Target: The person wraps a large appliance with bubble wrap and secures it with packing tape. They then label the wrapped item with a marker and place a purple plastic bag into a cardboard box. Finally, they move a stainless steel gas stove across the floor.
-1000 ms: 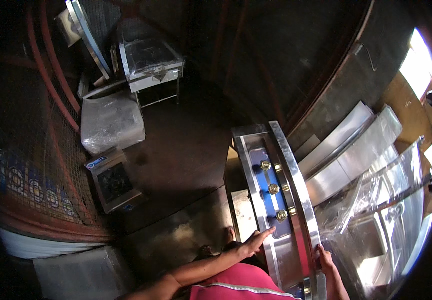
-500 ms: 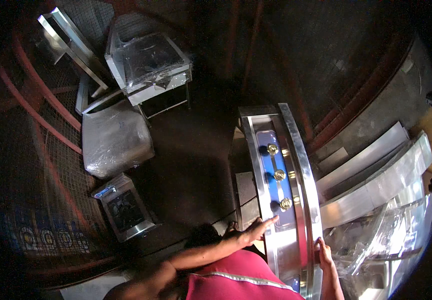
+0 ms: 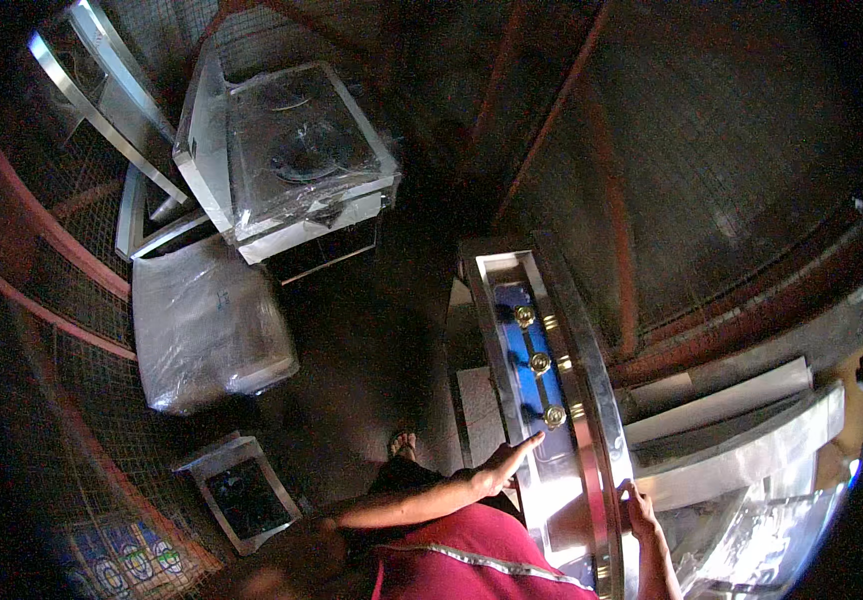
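A long stainless steel appliance (image 3: 607, 425) stands in front of me, running away from my body. Along its blue panel (image 3: 540, 385) sit three round brass fittings (image 3: 540, 362), mirrored in the polished metal. My left hand (image 3: 504, 468) grips the left edge, index finger stretched over the panel below the nearest fitting. On the opposite side, my right hand (image 3: 639, 508) is closed round the outer edge, its fingers partly hidden by the metal. Bright light glares off the near end of the panel.
Plastic-wrapped steel units (image 3: 302, 150) and a wrapped slab (image 3: 212, 325) stand at the left. Nearer lies a small steel-framed box (image 3: 247, 495). Metal sheets (image 3: 742, 440) lie at the right. Red-framed mesh walls (image 3: 627, 230) surround the dark floor.
The view has shifted, so the wrapped units appear larger and the right-hand sheets lower. A foot now shows left of the appliance. Both hands remain at its edges.
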`<action>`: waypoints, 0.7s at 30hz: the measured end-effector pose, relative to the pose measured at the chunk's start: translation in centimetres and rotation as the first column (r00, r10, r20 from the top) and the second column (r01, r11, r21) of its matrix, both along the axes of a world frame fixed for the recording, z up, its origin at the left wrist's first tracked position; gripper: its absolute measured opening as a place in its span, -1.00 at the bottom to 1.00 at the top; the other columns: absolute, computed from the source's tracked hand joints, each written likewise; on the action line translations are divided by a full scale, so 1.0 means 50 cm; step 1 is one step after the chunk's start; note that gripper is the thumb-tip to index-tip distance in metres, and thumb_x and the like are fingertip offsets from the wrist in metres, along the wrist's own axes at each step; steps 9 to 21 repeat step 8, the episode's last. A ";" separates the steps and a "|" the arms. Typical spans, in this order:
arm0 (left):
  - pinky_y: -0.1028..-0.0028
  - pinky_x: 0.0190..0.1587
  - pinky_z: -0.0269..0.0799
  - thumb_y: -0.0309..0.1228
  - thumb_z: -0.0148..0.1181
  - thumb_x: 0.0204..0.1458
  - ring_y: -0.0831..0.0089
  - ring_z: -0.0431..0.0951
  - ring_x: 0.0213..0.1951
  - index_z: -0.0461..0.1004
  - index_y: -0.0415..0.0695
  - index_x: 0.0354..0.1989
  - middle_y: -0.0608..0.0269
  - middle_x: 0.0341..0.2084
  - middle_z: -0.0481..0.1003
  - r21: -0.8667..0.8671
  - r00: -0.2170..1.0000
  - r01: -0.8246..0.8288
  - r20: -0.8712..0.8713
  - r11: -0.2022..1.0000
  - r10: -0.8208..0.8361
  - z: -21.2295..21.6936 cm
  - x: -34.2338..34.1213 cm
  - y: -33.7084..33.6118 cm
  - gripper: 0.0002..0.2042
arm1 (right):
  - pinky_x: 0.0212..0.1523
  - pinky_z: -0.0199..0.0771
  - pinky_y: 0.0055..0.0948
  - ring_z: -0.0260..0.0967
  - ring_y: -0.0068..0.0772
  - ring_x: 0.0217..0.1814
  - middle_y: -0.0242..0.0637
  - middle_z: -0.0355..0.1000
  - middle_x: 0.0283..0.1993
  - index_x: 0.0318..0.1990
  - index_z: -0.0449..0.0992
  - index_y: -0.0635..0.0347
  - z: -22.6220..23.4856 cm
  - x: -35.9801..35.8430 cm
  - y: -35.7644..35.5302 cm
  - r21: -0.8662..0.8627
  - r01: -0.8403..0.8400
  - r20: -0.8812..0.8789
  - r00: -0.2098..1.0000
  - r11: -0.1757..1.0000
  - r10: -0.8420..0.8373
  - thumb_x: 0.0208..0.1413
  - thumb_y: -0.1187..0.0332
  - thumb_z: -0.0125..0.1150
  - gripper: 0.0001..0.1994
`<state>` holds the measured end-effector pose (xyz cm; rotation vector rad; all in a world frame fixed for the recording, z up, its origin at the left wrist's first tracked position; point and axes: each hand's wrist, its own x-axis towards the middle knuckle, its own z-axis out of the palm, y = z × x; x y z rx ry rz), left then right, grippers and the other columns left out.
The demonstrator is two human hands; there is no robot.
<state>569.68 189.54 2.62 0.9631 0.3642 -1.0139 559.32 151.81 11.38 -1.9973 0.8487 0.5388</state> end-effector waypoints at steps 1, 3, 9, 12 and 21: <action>-0.18 0.28 0.36 0.50 0.19 -0.03 0.05 0.37 0.35 0.09 -0.19 0.55 -0.04 0.49 0.18 -0.075 0.998 0.007 -0.067 0.997 -0.012 0.002 0.053 0.018 0.16 | -0.64 0.23 -0.40 0.27 -0.54 -0.67 -0.36 0.42 -0.60 -0.25 0.59 0.14 0.004 0.045 0.013 -0.005 0.004 -0.014 1.000 1.000 -0.004 0.35 -0.25 0.12 -0.44; -0.32 0.37 0.10 0.53 0.07 0.02 0.06 0.00 0.52 0.03 -0.01 0.60 0.10 0.58 -0.02 -0.089 0.998 0.046 -0.044 0.995 -0.050 0.013 0.170 0.058 0.11 | -0.65 0.29 -0.40 0.29 -0.52 -0.69 -0.34 0.45 -0.60 -0.28 0.60 0.09 -0.002 0.181 0.059 0.018 0.114 -0.039 0.993 0.993 -0.114 0.38 -0.22 0.08 -0.47; -0.43 0.42 -0.07 0.53 0.00 0.05 0.08 -0.28 0.63 -0.02 0.13 0.63 0.16 0.64 -0.18 -0.114 0.995 0.099 0.018 0.988 -0.097 -0.006 0.418 0.115 0.06 | -0.51 0.58 -0.33 0.52 -0.44 -0.57 -0.29 0.52 -0.53 -0.20 0.62 0.00 -0.019 0.419 0.113 0.088 0.181 0.010 0.983 0.979 -0.183 0.31 -0.25 0.17 -0.51; -0.43 0.42 -0.07 0.53 0.00 0.05 0.08 -0.28 0.63 -0.02 0.13 0.63 0.16 0.64 -0.18 -0.114 0.995 0.099 0.018 0.988 -0.097 -0.006 0.418 0.115 0.06 | -0.51 0.58 -0.33 0.52 -0.44 -0.57 -0.29 0.52 -0.53 -0.20 0.62 0.00 -0.019 0.419 0.113 0.088 0.181 0.010 0.983 0.979 -0.183 0.31 -0.25 0.17 -0.51; -0.43 0.42 -0.07 0.53 0.00 0.05 0.08 -0.28 0.63 -0.02 0.13 0.63 0.16 0.64 -0.18 -0.114 0.995 0.099 0.018 0.988 -0.097 -0.006 0.418 0.115 0.06 | -0.51 0.58 -0.33 0.52 -0.44 -0.57 -0.29 0.52 -0.53 -0.20 0.62 0.00 -0.019 0.419 0.113 0.088 0.181 0.010 0.983 0.979 -0.183 0.31 -0.25 0.17 -0.51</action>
